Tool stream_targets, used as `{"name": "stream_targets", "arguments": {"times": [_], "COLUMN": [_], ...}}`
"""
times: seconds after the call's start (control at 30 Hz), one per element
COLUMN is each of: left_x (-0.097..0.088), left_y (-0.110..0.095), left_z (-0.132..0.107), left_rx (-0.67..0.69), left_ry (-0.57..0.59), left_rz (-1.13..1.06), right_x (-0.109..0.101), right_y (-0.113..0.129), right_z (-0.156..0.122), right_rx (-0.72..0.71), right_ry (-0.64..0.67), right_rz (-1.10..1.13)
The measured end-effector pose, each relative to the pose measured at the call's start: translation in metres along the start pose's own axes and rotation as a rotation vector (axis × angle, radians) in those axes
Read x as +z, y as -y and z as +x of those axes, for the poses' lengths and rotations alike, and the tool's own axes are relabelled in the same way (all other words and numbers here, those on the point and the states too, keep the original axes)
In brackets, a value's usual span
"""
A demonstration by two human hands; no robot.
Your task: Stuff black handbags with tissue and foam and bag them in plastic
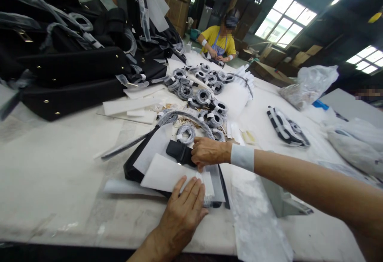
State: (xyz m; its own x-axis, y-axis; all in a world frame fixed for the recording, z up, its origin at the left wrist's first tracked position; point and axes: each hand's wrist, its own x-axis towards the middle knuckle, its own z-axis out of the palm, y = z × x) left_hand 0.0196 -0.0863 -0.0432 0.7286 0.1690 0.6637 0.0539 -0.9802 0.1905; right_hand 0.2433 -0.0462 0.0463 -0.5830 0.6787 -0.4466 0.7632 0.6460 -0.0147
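Note:
A black handbag [131, 166] lies flat on the table in front of me, its plastic-wrapped handle [191, 115] arching away from me. White foam sheets [163, 172] cover much of the bag. My left hand [185, 210] rests on the foam with its fingers stretched out flat. Just beyond it, my right hand [208, 152] is closed on the end of a black strap tab [179, 151] that lies over the bag; its fingertips are partly hidden. A white band [242, 157] circles my right wrist.
Wrapped strap coils [203, 96] lie in a heap behind the bag. Black handbags [74, 70] are stacked at left. At right are a wrapped black bundle [287, 128], plastic bags [311, 84] and a grey tape dispenser [284, 202]. A co-worker in yellow [220, 40] works at the far end.

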Motion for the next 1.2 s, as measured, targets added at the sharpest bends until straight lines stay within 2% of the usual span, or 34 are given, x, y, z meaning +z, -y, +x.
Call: {"name": "stream_targets", "arguments": {"times": [0.07, 0.17, 0.27, 0.33, 0.4, 0.53, 0.63, 0.73, 0.83, 0.9, 0.97, 1.03, 1.1, 1.2], "left_x": [0.001, 0.001, 0.000, 0.001, 0.001, 0.003, 0.003, 0.004, 0.006, 0.008, 0.010, 0.009, 0.002, -0.024], "left_y": [0.000, 0.001, 0.001, 0.000, 0.000, 0.001, 0.002, 0.003, 0.001, 0.000, -0.001, 0.000, 0.002, 0.006], "left_z": [0.000, 0.000, 0.000, 0.000, -0.001, -0.003, -0.003, -0.003, -0.005, -0.007, -0.008, -0.008, -0.006, -0.002], "left_rx": [0.001, 0.016, 0.021, 0.017, 0.014, 0.021, 0.026, 0.018, 0.012, -0.003, -0.009, 0.011, 0.047, 0.097], "left_ry": [-0.005, -0.007, -0.005, -0.003, 0.001, 0.020, 0.031, 0.034, 0.032, 0.025, -0.004, -0.028, -0.010, 0.024], "left_rz": [-0.003, -0.003, 0.000, 0.002, 0.004, 0.010, 0.003, -0.006, -0.011, -0.023, -0.026, -0.014, -0.022, -0.101], "right_x": [0.006, 0.013, 0.013, 0.013, 0.016, 0.036, 0.045, 0.037, 0.019, 0.014, 0.020, 0.035, 0.053, 0.072], "right_y": [-0.010, -0.029, -0.040, -0.036, -0.022, 0.014, 0.022, 0.023, 0.047, 0.080, 0.117, 0.148, 0.164, 0.166], "right_z": [0.000, -0.003, -0.018, -0.029, -0.035, -0.030, -0.025, -0.028, -0.029, -0.025, -0.019, -0.011, -0.004, -0.002], "right_rx": [0.039, 0.153, 0.425, 0.613, 0.684, 0.716, 0.761, 0.815, 0.867, 0.861, 0.813, 0.756, 0.698, 0.614], "right_ry": [-0.072, -0.099, -0.205, -0.303, -0.350, -0.351, -0.356, -0.381, -0.421, -0.490, -0.698, -0.871, -0.945, -0.930], "right_rz": [-0.048, -0.019, 0.130, 0.222, 0.281, 0.373, 0.419, 0.402, 0.356, 0.348, 0.368, 0.397, 0.405, 0.387]}}
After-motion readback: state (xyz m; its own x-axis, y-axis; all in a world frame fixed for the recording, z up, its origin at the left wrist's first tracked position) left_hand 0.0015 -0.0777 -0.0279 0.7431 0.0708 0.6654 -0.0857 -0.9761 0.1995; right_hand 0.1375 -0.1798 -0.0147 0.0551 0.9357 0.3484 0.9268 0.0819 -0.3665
